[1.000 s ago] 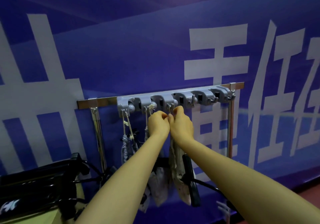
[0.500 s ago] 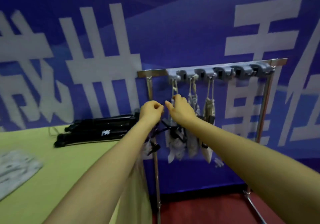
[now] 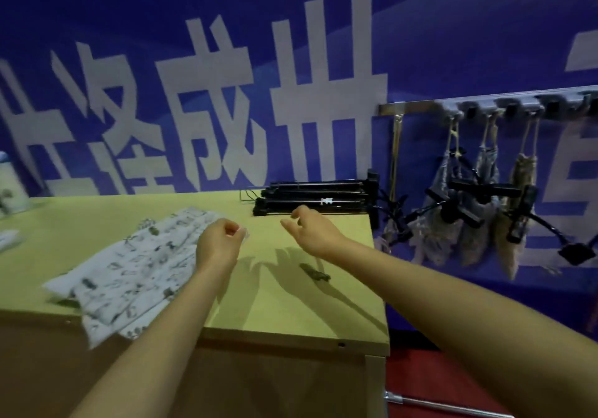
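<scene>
My left hand (image 3: 220, 243) hovers over the green table (image 3: 281, 307) with its fingers curled in, and I see nothing in it. My right hand (image 3: 312, 231) hangs beside it, fingers loosely spread and empty. A pile of white printed cloth bags (image 3: 129, 275) lies on the table to the left of my left hand. At the right, a metal rack with grey hooks (image 3: 517, 105) carries three drawstring bags (image 3: 435, 223) hanging by their cords.
Folded black tripods (image 3: 317, 197) lie along the table's back edge, just beyond my right hand. A small dark object (image 3: 315, 275) lies on the table under my right wrist. Black clamp arms (image 3: 482, 191) cross in front of the hanging bags. A blue banner wall stands behind.
Both hands have left the hanging bags' cords and swung left from the rack to above the table. My view has turned left and down with them.
</scene>
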`<state>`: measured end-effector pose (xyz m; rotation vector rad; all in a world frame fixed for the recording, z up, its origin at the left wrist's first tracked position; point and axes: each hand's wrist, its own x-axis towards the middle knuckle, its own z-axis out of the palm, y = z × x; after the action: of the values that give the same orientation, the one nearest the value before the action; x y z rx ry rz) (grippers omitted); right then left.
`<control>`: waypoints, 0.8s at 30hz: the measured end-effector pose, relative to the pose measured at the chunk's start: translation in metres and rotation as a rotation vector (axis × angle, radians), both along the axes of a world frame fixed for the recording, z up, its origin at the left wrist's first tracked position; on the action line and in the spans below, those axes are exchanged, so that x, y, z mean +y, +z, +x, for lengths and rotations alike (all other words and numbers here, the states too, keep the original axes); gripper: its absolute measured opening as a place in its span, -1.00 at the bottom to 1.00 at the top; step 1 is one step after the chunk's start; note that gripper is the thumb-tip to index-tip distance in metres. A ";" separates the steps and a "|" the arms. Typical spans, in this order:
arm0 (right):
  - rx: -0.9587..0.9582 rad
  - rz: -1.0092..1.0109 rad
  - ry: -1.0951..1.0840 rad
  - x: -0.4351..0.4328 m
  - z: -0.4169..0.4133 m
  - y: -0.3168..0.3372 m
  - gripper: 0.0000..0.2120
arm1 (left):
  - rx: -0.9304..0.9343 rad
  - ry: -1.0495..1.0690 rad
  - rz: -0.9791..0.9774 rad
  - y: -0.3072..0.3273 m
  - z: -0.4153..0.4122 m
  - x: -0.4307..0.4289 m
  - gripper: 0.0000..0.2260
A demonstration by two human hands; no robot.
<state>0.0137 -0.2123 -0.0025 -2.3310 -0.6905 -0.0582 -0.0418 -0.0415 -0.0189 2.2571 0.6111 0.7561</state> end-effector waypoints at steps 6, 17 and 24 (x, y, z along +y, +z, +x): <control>-0.059 -0.266 0.145 0.059 -0.019 -0.020 -0.52 | 0.039 0.183 0.041 -0.026 -0.021 0.066 -0.79; 0.185 0.066 -0.013 0.114 -0.011 -0.052 -0.56 | 0.173 0.043 0.130 -0.047 0.017 0.072 -0.66; 0.251 0.220 -0.078 0.116 -0.005 -0.052 -0.56 | -0.212 0.131 -0.164 -0.036 0.015 0.072 -0.88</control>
<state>0.0088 -0.0965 -0.0546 -2.1059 -0.4450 0.1158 -0.0263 0.0303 -0.0546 1.9716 0.6962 0.9589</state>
